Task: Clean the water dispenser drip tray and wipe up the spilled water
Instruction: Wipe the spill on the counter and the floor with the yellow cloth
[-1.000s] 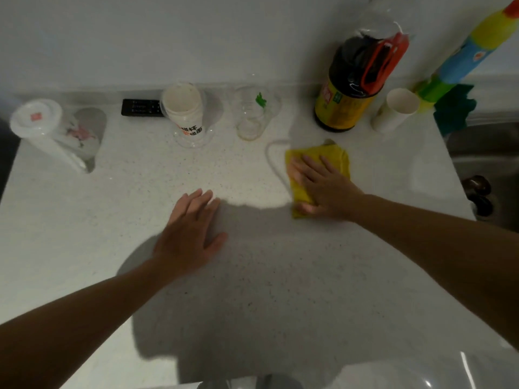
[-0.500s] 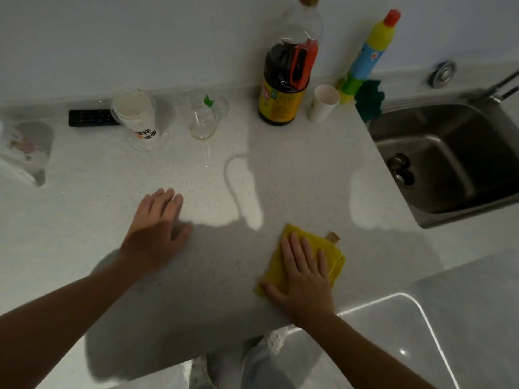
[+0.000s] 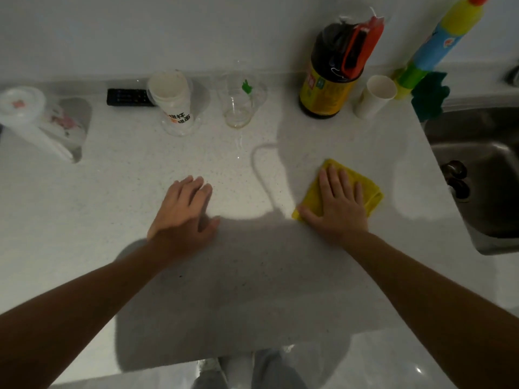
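Speckled white stone countertop [image 3: 112,220] runs up to a steel sink [image 3: 483,164] in dim light. The right hand [image 3: 339,203] lies flat with straight fingers, pressing a folded yellow microfibre cloth [image 3: 370,189] onto the counter near the sink side. The left hand [image 3: 185,211] rests open on bare counter, well apart from it. A faint wet streak [image 3: 238,144] glints just in front of a clear drinking glass [image 3: 238,108]; no drip tray is in view. A wide sweep toward that streak could topple the glass or the white paper cup [image 3: 373,96] beside the dark sauce bottle [image 3: 328,88]. In this low light, thin water could easily be missed.
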Demonstrator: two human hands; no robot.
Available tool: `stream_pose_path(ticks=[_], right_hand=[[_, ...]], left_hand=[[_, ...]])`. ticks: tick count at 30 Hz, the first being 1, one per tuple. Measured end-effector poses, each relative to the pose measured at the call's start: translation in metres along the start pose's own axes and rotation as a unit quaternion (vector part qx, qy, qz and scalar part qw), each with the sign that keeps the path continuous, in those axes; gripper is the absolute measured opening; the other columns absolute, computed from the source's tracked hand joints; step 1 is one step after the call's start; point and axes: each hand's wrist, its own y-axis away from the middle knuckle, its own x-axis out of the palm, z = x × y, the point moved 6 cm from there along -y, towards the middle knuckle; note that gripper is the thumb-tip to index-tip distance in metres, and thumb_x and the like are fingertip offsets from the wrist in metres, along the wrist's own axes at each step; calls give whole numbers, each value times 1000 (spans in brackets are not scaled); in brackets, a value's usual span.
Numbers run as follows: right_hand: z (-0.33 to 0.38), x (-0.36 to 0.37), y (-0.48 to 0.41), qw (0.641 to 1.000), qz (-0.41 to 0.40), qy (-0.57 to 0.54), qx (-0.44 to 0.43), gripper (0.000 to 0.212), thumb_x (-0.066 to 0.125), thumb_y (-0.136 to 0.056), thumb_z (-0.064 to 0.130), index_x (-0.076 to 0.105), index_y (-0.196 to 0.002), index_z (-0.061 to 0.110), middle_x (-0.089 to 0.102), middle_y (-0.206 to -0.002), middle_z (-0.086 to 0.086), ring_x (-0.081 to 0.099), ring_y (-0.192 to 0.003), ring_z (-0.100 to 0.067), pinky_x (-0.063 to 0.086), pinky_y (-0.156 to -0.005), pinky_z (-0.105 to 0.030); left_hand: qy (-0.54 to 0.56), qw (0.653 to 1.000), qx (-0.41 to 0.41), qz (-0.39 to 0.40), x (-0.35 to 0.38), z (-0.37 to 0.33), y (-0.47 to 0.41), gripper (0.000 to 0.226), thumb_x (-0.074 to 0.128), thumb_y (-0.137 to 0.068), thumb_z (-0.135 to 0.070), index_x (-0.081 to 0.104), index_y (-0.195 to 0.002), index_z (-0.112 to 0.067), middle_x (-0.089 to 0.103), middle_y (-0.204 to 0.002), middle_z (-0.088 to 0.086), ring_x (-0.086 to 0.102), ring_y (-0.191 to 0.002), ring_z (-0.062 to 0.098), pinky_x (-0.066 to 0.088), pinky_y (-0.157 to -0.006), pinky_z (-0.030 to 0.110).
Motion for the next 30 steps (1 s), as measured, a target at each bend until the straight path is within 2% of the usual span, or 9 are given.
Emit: stream_pose_path(ticks=[3, 6, 8, 14, 17, 20, 25, 27, 30], right_hand=[[36, -2, -43, 997, 9, 11, -72, 104, 18, -85, 87, 2, -166, 24, 4, -175, 1, 1, -160, -25, 2, -127, -56], [86, 0, -62, 988, 19, 35, -152, 106, 14, -84, 88, 5, -166, 20, 6, -174, -1, 4, -160, -27, 4, -126, -57], [117, 1, -68, 980, 24, 47, -190, 107, 15, -84, 86, 11, -166, 18, 10, -174, -4, 9, -160, -30, 9, -126, -58], [207, 3, -72, 961, 40, 62, -265, 110, 20, -80, 84, 16, -166, 15, 13, -173, -6, 12, -159, -32, 10, -125, -58], [263, 5, -69, 944, 4, 63, -325, 103, 34, -84, 79, 36, -159, 7, 33, -167, -13, 30, -153, -39, 24, -120, -60], [319, 10, -77, 931, 0, 55, -361, 98, 48, -89, 75, 31, -161, 11, 25, -170, -10, 23, -157, -35, 19, -122, -57], [424, 37, -61, 899, 100, 101, -414, 109, 9, -76, 88, -6, -165, 25, -11, -174, 5, -11, -160, -22, -7, -126, -54], [445, 42, -40, 886, 85, 112, -442, 106, 11, -79, 85, -3, -166, 25, -7, -174, 4, -7, -160, -23, -5, -127, -54], [439, 37, -12, 883, 47, 90, -458, 98, 38, -89, 77, 16, -166, 21, 10, -174, 0, 9, -160, -27, 6, -126, -54]], left_hand=[[35, 999, -35, 20, -6, -1, 1, 75, 54, -95, -56, 45, -153, -9, 41, -161, 18, 32, -152, 37, 21, -127, 52], [118, 991, -34, -50, -19, 2, 12, 55, 67, -94, -43, 63, -138, -10, 59, -147, 12, 54, -136, 32, 43, -115, 52], [137, 986, -67, -70, -26, 16, 28, 53, 66, -95, -47, 62, -139, -18, 58, -147, 3, 54, -132, 24, 48, -110, 46], [58, 977, -199, -51, -39, 121, 118, 81, 49, -94, -72, 39, -157, -22, 41, -162, 7, 39, -147, 29, 33, -121, 51], [34, 964, -262, -26, -46, 170, 168, 90, 36, -94, -81, 28, -162, -24, 29, -169, 6, 27, -154, 29, 23, -126, 49], [18, 965, -261, 4, -50, 193, 203, 88, 27, -95, -82, 22, -164, -29, 19, -173, -1, 20, -158, 25, 18, -126, 43], [27, 971, -234, 32, -53, 207, 232, 82, 25, -97, -78, 23, -164, -31, 20, -173, -3, 20, -158, 23, 23, -127, 44], [18, 974, -222, 45, -53, 214, 244, 79, 27, -98, -76, 22, -164, -32, 20, -173, -4, 20, -158, 22, 22, -127, 42], [16, 977, -204, 58, -53, 220, 265, 76, 29, -101, -72, 21, -164, -31, 18, -173, -3, 17, -159, 21, 17, -127, 38]])
